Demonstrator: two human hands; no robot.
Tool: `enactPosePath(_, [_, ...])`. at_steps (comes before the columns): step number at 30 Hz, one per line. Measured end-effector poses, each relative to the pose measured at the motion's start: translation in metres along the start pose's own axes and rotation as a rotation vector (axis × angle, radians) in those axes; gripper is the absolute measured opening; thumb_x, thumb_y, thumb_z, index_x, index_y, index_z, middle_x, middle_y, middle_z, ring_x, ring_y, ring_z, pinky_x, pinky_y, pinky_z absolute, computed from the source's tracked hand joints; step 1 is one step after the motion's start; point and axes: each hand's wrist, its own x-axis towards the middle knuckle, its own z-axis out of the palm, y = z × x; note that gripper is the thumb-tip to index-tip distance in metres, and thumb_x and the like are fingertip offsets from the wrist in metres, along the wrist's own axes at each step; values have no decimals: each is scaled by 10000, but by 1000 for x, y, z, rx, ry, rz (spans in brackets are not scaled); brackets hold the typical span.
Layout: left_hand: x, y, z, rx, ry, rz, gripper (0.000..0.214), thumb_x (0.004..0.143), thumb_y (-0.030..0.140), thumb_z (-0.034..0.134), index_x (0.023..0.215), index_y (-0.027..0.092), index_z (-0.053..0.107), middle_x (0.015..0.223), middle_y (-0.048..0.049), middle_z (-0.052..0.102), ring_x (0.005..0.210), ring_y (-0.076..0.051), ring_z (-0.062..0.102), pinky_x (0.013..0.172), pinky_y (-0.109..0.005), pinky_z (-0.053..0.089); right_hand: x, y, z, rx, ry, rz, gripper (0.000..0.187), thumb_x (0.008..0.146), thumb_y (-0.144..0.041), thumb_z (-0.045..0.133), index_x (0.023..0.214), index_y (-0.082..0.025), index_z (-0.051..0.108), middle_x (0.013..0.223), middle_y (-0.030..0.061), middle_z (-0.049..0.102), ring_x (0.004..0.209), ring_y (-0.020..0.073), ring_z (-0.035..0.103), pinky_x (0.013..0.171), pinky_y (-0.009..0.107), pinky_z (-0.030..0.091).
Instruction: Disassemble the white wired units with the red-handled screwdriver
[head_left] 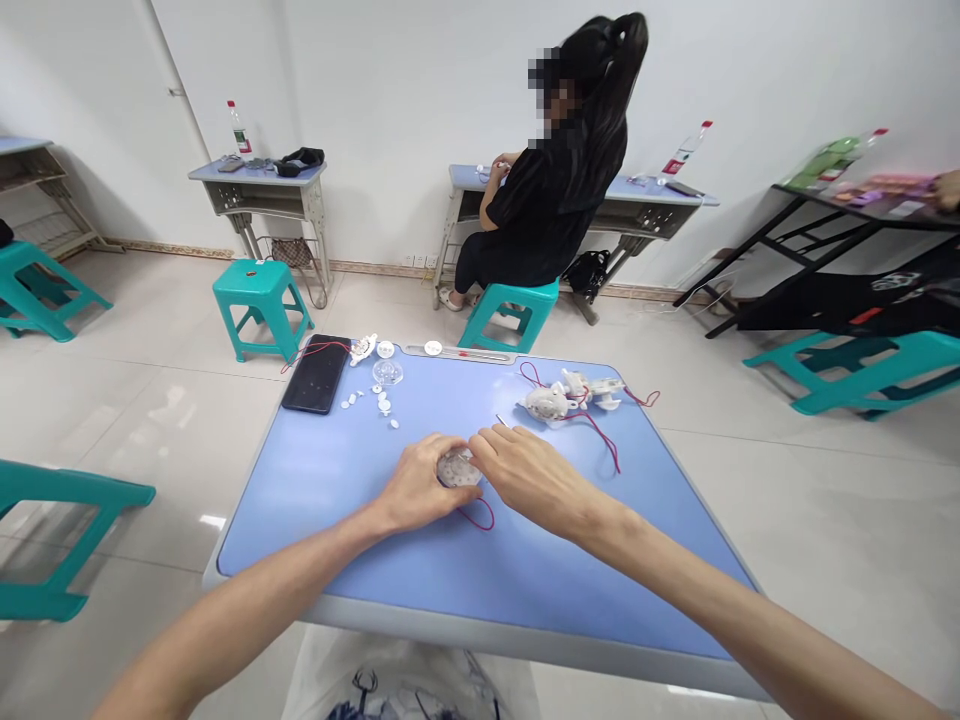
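My left hand (427, 482) is closed around the rim of a round clear-and-white plastic toy part (459, 468) just above the blue desk. A red cord loop (480, 516) hangs out below it onto the desk. Over the right edge of that part, my right hand (525, 470) has its fingers curled together. A thin metallic rod (502, 421) pokes out past those fingers; the rest of it is hidden in the grip. To the right lie several translucent white toy assemblies (551, 402) with red cords.
Small white gears (384, 405), a clear shell (388, 372) and a black phone (318, 374) lie at the desk's (300, 520) far left. A pen tray groove (465, 354) runs along its far edge. Beyond, a person (562, 190) sits on a teal stool (510, 318) at another desk.
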Motion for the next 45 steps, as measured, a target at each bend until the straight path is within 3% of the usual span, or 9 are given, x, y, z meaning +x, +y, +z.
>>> enactPosePath(12, [0, 0, 0, 0, 2, -3, 455, 668, 244, 766, 1103, 193, 647, 1036, -45, 672, 955, -221, 624, 873, -347, 485, -5, 1, -2, 60, 33, -28, 240, 828, 35, 407, 828, -179, 516, 749, 46, 584, 675, 196, 515, 604, 313, 320])
enactPosePath(18, [0, 1, 0, -3, -3, -9, 453, 673, 248, 762, 1107, 184, 649, 1043, -45, 675, 963, -225, 628, 883, -348, 486, -5, 6, -5, 140, 24, 30, 78, 938, -144, 493, 928, -156, 570, 816, 57, 641, 726, 200, 579, 628, 310, 334])
enactPosePath(22, [0, -1, 1, 5, -3, -5, 455, 678, 261, 757, 1114, 195, 647, 1043, -42, 674, 961, -222, 629, 873, -343, 491, -1, 4, -8, 62, -15, 53, 158, 959, -217, 501, 819, -175, 560, 703, 38, 609, 647, 193, 551, 575, 318, 257])
enactPosePath(26, [0, -2, 1, 7, -4, 4, 443, 672, 242, 754, 1099, 195, 648, 1025, -36, 673, 939, -216, 629, 859, -336, 490, 2, 1, -6, 49, -29, 16, 149, 925, -106, 483, 807, -179, 537, 719, 36, 613, 664, 188, 540, 593, 322, 237])
enactPosePath(34, [0, -2, 0, 5, -11, 13, 439, 672, 247, 775, 1086, 178, 647, 1002, -38, 664, 908, -210, 621, 831, -328, 483, -1, 4, -7, 75, 22, -49, 282, 732, 82, 443, 815, -170, 536, 758, 37, 590, 682, 185, 481, 619, 308, 260])
enactPosePath(45, [0, -2, 1, 3, -6, 8, 458, 667, 260, 773, 1100, 182, 645, 1019, -41, 669, 920, -212, 629, 850, -328, 489, -5, 11, -5, 145, 42, -46, 202, 873, -12, 449, 854, -158, 587, 770, 34, 585, 678, 168, 461, 635, 295, 300])
